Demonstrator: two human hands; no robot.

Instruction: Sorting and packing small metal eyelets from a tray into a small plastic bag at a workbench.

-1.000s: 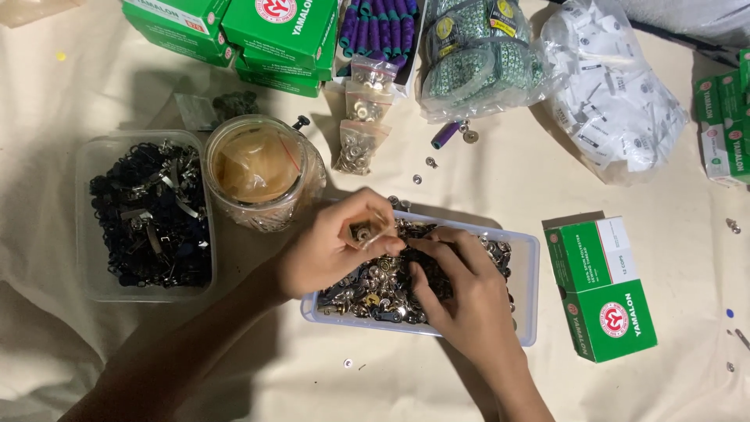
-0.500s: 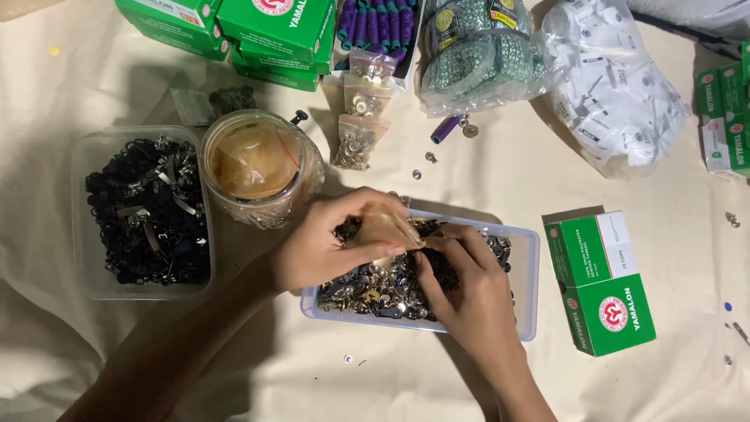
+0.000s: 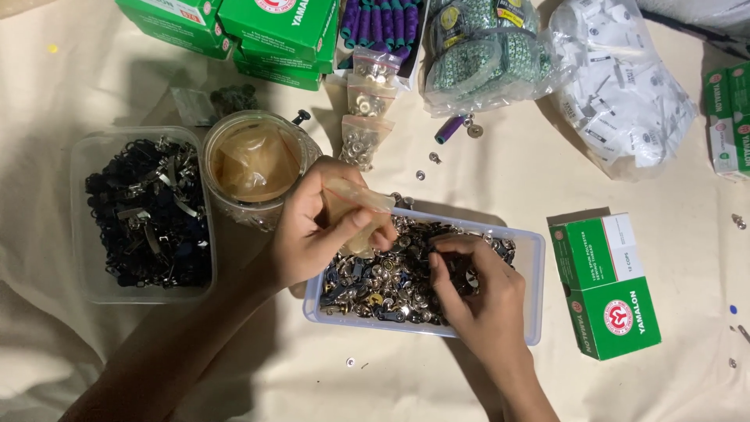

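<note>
- Head view, only angle I've got: my left hand (image 3: 324, 230) sits over the left end of the clear plastic tray (image 3: 533, 262), fingers pinched shut on a small clear plastic baggie (image 3: 361, 211) that it holds just above the pile.
- My right hand (image 3: 476, 293) is down in the middle of that tray, fingertips curled together into the heap of small metal snaps and fasteners (image 3: 391, 277). Can't tell if it's actually got one pinched, the fingers hide it.
- The tray is at the near-middle of the cream cloth (image 3: 94, 367), pretty much full.
- Just left and a bit farther: a round clear jar (image 3: 258, 168) with crumpled brownish plastic inside, nearly touching my left hand.
- Left of that, a square clear tub (image 3: 86, 156) loaded with dark clips and metal bits.
- Right of the tray, a green and white box (image 3: 605, 285) lying flat, apart from it.
- Far edge: stacked green boxes (image 3: 273, 27), little baggies of snaps (image 3: 366, 117), purple spools (image 3: 383, 23), a bag of green patterned trim (image 3: 484, 51), a bag of white tags (image 3: 625, 94).
- A few loose snaps are scattered on the cloth.
</note>
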